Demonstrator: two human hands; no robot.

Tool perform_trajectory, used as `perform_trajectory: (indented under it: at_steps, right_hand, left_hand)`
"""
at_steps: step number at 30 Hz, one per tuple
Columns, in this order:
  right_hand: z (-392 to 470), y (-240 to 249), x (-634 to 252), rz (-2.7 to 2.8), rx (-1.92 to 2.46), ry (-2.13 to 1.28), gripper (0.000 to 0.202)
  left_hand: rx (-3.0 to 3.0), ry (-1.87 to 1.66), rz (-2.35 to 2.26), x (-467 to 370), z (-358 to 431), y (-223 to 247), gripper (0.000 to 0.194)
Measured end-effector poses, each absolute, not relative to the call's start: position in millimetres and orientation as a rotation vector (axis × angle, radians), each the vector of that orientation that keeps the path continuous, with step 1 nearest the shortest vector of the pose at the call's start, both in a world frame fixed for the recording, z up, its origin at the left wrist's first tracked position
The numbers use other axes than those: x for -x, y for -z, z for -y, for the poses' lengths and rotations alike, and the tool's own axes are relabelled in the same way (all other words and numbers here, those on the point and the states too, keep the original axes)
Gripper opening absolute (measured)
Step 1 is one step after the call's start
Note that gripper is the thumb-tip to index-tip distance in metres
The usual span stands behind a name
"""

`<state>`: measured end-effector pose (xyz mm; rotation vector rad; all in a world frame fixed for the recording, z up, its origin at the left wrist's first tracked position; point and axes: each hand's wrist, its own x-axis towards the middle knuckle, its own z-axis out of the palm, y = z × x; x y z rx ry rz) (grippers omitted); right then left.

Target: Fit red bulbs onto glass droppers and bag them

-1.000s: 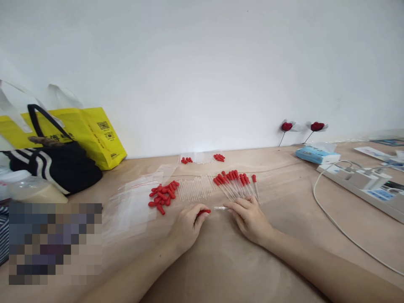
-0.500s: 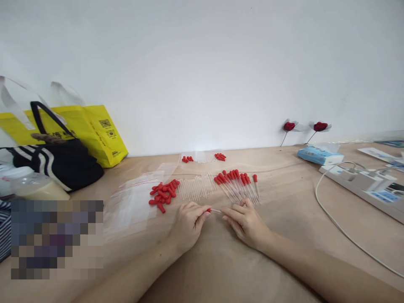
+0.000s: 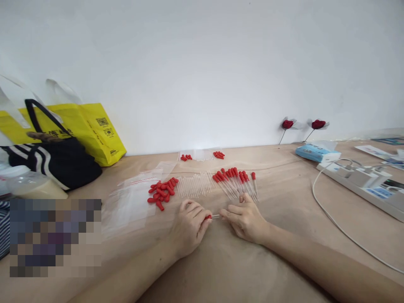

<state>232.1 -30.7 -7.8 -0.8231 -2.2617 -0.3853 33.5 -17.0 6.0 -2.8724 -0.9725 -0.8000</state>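
Note:
Between thumb and fingers, my left hand pinches a red rubber bulb. A thin clear tube runs from the bulb to the fingertips of my right hand, which are closed on it. Beyond my left hand lies a pile of loose red bulbs. To its right is a row of clear tubes. Several droppers with red bulbs on their ends are fanned out beyond my right hand.
Clear zip bags lie at the left, near a bottle, a black bag and a yellow bag. Further back are small bulb groups. A tissue pack, power strip and white cable occupy the right.
Both hands stay close together on the dropper parts. Less of the tube shows between them, and the fingers of my left hand have shifted slightly around the bulb.

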Motion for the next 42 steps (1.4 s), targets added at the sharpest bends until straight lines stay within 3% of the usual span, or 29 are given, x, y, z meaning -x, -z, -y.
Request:
perform_trajectory:
  at_steps: [15, 29, 34, 42]
  right_hand:
    - [26.8, 11.0, -225.4, 2.264, 0.837, 0.321, 0.021]
    - [27.0, 11.7, -231.8, 2.341, 1.015, 0.486, 0.023]
    - [3.8, 6.4, -236.1, 2.07, 1.431, 0.429, 0.025]
    - [-43.1, -13.1, -233.0, 1.756, 2.052, 0.159, 0.017]
  left_hand:
    - [2.889, 0.854, 0.913, -31.6, 14.1, -4.2, 0.02]
    - [2.876, 0.945, 1.117, -27.0, 6.5, -3.7, 0.014]
    - [2.623, 1.023, 1.423, -26.8, 2.4, -1.3, 0.034]
    - [2.434, 0.87, 1.641, -21.9, -3.6, -5.6, 0.035]
